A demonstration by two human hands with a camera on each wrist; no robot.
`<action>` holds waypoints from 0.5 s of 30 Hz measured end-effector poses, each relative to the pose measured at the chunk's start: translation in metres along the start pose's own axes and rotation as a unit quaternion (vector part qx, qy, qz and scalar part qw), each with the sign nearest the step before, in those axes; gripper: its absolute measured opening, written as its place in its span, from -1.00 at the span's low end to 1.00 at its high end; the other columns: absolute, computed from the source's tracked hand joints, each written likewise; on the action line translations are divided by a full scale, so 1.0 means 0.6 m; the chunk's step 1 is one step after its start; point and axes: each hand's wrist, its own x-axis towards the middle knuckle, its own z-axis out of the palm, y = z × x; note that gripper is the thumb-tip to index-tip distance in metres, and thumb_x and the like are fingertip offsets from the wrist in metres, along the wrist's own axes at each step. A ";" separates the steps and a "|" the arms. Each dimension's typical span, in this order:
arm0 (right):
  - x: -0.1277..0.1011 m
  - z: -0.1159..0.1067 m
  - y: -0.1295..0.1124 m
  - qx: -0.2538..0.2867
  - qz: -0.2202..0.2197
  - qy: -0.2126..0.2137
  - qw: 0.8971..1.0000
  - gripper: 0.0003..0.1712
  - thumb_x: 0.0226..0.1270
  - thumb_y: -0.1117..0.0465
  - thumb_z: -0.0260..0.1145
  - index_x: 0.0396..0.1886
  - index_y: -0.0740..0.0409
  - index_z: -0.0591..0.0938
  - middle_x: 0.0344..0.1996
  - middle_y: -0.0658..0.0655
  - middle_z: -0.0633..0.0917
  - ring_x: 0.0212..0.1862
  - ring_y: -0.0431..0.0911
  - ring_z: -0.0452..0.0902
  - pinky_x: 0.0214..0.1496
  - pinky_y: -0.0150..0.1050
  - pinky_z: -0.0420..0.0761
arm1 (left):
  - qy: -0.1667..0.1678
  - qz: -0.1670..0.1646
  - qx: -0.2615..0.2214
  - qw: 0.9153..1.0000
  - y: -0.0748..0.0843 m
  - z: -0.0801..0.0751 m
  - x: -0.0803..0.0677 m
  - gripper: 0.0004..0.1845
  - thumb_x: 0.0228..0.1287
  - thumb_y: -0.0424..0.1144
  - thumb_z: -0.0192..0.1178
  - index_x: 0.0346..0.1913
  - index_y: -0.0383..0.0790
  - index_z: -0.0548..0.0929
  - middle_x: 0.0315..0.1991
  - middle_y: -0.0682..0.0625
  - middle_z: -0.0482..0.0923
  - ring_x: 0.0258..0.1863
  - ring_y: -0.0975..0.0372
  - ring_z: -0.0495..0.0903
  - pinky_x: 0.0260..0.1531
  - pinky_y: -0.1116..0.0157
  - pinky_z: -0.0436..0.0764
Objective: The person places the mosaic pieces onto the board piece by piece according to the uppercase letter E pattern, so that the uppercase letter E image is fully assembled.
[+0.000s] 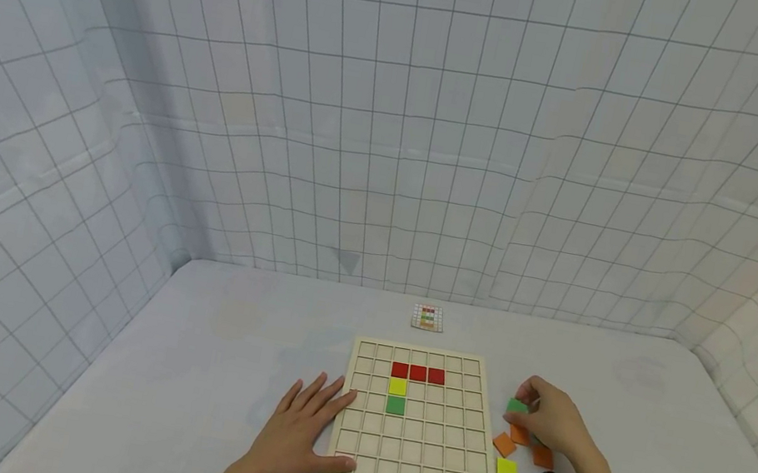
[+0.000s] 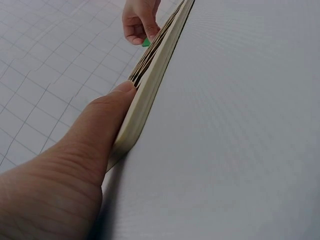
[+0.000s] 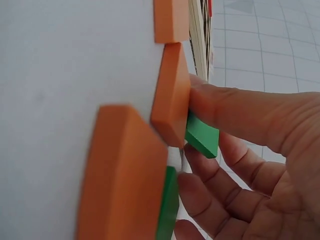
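Note:
My right hand (image 1: 554,420) is off the right side of a wooden grid board (image 1: 420,453). Its thumb and fingers pinch a small green square tile (image 3: 202,136), which is tilted in the right wrist view. Close under that hand lie orange tiles (image 3: 170,95) and a second green tile (image 3: 169,207), partly hidden. My left hand (image 1: 294,435) has its fingers spread at the board's left edge, with the thumb resting on the near left corner. On the board, red tiles (image 1: 418,373) form a row, with a yellow tile (image 1: 397,387) and a green tile (image 1: 396,405) below the leftmost.
A loose yellow tile (image 1: 507,470) lies beside the board's right edge, near the orange ones. Behind the board is a small card (image 1: 428,318) with a coloured grid pattern. Grid-patterned cloth (image 1: 395,146) surrounds the white table (image 1: 215,343) at the back and sides.

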 end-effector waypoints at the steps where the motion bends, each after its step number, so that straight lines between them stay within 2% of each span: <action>1: 0.000 0.000 0.000 -0.001 -0.002 0.001 1.000 -0.62 0.02 0.18 0.52 -0.32 0.17 0.48 -0.37 0.04 0.54 -0.35 -0.08 0.45 -0.40 -0.21 0.44 | 0.000 -0.001 0.000 1.000 0.000 0.000 0.000 0.00 0.01 0.56 -0.04 0.45 0.07 0.22 0.46 0.03 0.08 0.45 0.06 -0.09 0.32 -0.05 -0.17; 5: -0.001 0.000 -0.002 -0.004 -0.010 0.007 1.000 -0.63 0.03 0.17 0.51 -0.31 0.17 0.48 -0.40 0.02 0.54 -0.35 -0.10 0.45 -0.39 -0.21 0.44 | 0.000 -0.001 0.000 1.000 0.000 0.001 0.000 0.00 0.01 0.57 -0.06 0.45 0.07 0.22 0.46 0.04 0.07 0.45 0.06 -0.09 0.33 -0.05 -0.18; 15: -0.003 0.006 -0.007 -0.012 -0.033 0.043 0.998 -0.74 0.07 0.26 0.47 -0.38 0.10 0.51 -0.58 -0.03 0.48 -0.51 -0.14 0.34 -0.48 -0.28 0.36 | 0.002 0.001 -0.007 1.000 -0.002 0.001 0.000 -0.01 0.01 0.56 -0.04 0.45 0.06 0.22 0.46 0.03 0.07 0.45 0.06 -0.09 0.33 -0.04 -0.18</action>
